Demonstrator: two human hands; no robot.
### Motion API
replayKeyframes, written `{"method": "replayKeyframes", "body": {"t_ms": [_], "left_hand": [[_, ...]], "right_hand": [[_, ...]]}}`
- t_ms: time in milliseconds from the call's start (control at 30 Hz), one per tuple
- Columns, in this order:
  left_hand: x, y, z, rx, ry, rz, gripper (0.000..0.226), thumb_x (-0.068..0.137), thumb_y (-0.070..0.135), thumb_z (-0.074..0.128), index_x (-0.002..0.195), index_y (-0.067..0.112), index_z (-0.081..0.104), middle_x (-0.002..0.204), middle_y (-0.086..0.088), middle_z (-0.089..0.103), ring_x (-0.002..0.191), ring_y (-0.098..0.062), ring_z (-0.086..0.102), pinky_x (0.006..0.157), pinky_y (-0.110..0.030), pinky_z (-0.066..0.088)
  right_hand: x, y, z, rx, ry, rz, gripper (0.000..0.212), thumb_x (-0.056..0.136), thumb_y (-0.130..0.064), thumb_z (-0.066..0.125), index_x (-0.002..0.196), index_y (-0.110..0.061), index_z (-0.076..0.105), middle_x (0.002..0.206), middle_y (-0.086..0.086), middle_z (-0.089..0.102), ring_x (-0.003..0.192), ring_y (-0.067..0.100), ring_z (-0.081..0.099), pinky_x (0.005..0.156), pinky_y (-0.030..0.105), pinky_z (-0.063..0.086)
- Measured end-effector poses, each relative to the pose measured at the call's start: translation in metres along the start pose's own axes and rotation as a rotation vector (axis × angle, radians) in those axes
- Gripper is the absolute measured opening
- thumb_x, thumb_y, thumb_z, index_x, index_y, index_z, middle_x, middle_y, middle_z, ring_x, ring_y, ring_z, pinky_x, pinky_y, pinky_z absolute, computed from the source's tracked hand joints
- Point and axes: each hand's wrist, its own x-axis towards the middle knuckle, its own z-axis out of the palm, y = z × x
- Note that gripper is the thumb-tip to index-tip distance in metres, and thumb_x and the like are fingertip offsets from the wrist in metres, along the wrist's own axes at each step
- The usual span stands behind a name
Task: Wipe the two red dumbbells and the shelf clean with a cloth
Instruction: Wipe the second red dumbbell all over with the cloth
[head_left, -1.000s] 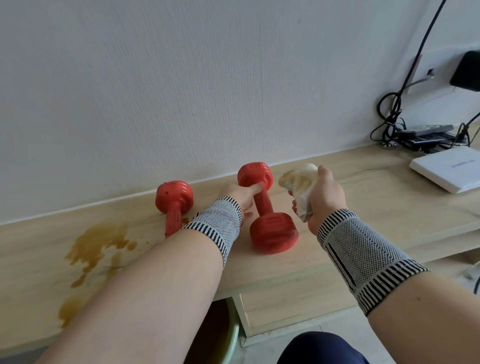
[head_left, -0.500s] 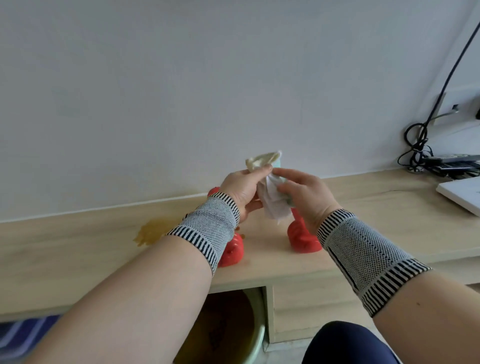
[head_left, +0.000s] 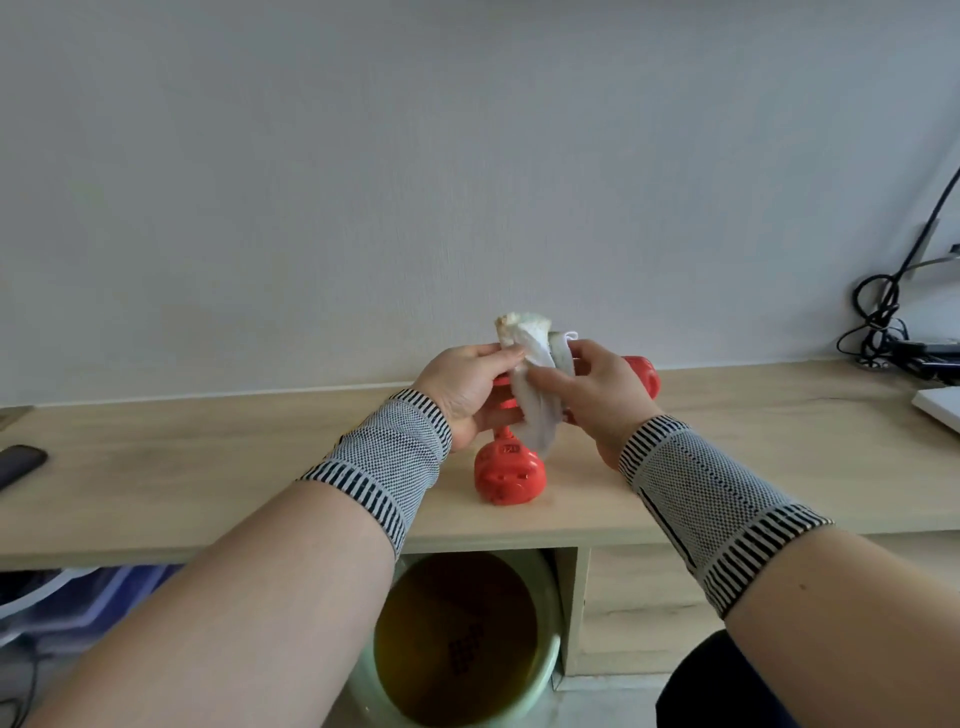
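both hands' fingers (head_left: 506, 358) pinch the cloth (head_left: 535, 395) between them, above the nearer red dumbbell (head_left: 509, 475).

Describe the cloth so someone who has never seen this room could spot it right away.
Find the long wooden shelf against the white wall, then the two bare hands raised above its middle. The cloth is the crumpled whitish rag pinched between the left hand and the right hand. It is pale and brown-stained at the top, unlike the red dumbbells behind it.
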Motion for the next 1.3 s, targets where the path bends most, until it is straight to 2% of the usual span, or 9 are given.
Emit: {"method": "replayKeyframes", "body": {"t_ms": [67,200,367,633,833,1000,1133,1233,1300], "left_hand": [[-0.003,0.002,-0.006,-0.028,0.028,-0.005,0.014,0.093,0.020,0.060,0.092,0.011,0.069,0.081,-0.007,0.070,0.075,-0.023,0.067,0.068,-0.036,0.056],[-0.007,0.006,-0.020,-0.131,0.111,-0.029,0.018,0.093,0.022,0.060,0.095,0.006,0.068,0.091,-0.012,0.069,0.083,-0.027,0.065,0.077,-0.042,0.053],[-0.009,0.008,-0.029,-0.327,0.147,-0.078,0.037,0.098,0.028,0.050,0.122,0.004,0.061,0.118,-0.018,0.067,0.104,-0.032,0.066,0.078,-0.044,0.053],[-0.013,0.003,-0.023,-0.405,0.104,-0.143,0.043,0.099,0.032,0.044,0.131,0.006,0.055,0.123,-0.020,0.064,0.109,-0.035,0.064,0.073,-0.044,0.057],[-0.015,-0.005,-0.012,-0.278,0.066,-0.087,0.030,0.101,0.024,0.043,0.121,0.013,0.062,0.105,-0.015,0.071,0.086,-0.028,0.070,0.069,-0.040,0.057],[-0.005,0.002,-0.008,0.095,0.312,0.031,0.012,0.094,0.026,0.059,0.092,0.015,0.063,0.073,-0.004,0.065,0.057,-0.016,0.064,0.048,-0.025,0.051],[0.002,0.003,0.009,0.172,0.125,-0.048,0.032,0.084,0.037,0.072,0.102,0.010,0.069,0.096,-0.011,0.073,0.076,-0.021,0.070,0.070,-0.035,0.060],[0.010,0.001,0.013,0.119,0.163,-0.027,0.024,0.085,0.028,0.071,0.099,0.008,0.068,0.102,-0.017,0.072,0.083,-0.026,0.070,0.074,-0.038,0.060],[0.017,0.000,0.011,0.082,0.169,-0.046,0.025,0.085,0.029,0.071,0.099,0.007,0.070,0.100,-0.016,0.072,0.082,-0.026,0.069,0.075,-0.038,0.059]], "right_hand": [[-0.001,-0.003,-0.001,0.135,0.038,0.083,0.004,0.085,-0.014,0.062,0.087,-0.011,0.065,0.082,0.008,0.065,0.073,0.022,0.064,0.068,0.038,0.056],[-0.001,-0.001,-0.006,0.243,0.230,0.227,0.019,0.089,-0.012,0.051,0.071,-0.011,0.058,0.065,0.005,0.054,0.057,0.019,0.052,0.047,0.022,0.044],[-0.002,0.001,-0.003,0.087,0.409,0.216,0.012,0.086,-0.016,0.054,0.076,-0.017,0.059,0.078,0.007,0.066,0.069,0.021,0.060,0.065,0.033,0.049],[-0.013,-0.020,0.027,0.211,-0.064,0.277,0.026,0.088,-0.030,0.061,0.097,-0.005,0.065,0.097,0.008,0.068,0.086,0.022,0.066,0.078,0.038,0.054],[-0.005,-0.014,0.026,0.065,0.076,0.190,0.008,0.083,-0.020,0.067,0.079,-0.013,0.068,0.083,0.007,0.070,0.082,0.022,0.066,0.081,0.040,0.057],[0.000,-0.006,0.007,-0.300,0.351,-0.021,0.008,0.081,-0.022,0.061,0.079,-0.017,0.067,0.069,-0.003,0.064,0.065,0.014,0.060,0.058,0.023,0.050],[-0.004,-0.008,0.007,-0.511,0.155,-0.151,0.019,0.084,-0.038,0.062,0.087,-0.021,0.068,0.079,-0.006,0.066,0.074,0.013,0.061,0.067,0.027,0.050],[-0.002,-0.005,0.008,-0.457,0.074,-0.159,0.015,0.082,-0.038,0.066,0.090,-0.025,0.064,0.108,-0.004,0.057,0.094,0.012,0.058,0.087,0.030,0.048],[0.002,-0.003,0.002,-0.350,0.020,-0.121,0.019,0.080,-0.039,0.070,0.090,-0.025,0.064,0.107,-0.005,0.058,0.091,0.009,0.059,0.084,0.028,0.049]]}}
